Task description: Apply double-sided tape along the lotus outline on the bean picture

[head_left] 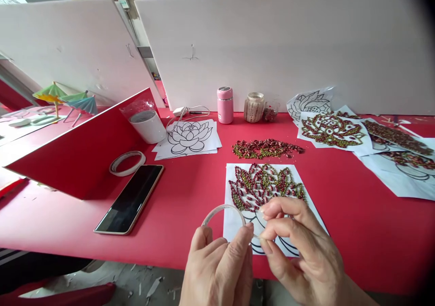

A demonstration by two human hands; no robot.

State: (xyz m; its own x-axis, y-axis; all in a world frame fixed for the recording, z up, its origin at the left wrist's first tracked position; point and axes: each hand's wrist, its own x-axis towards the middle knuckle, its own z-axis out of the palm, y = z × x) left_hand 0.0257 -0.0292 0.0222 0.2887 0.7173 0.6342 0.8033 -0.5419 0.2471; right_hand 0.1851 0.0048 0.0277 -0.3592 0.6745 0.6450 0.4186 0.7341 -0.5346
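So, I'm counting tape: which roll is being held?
The thin roll in the left hand; the wider roll beside the phone lies on the table.

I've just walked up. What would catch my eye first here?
Most likely the flower drawing low in the view, its upper petals studded with red and green seeds or beads, its visible lower ones bare outlines. Over its lower part, the left hand holds a narrow ring, seemingly tape, with the right hand close beside it. Then the pink bottle at the back of the red table.
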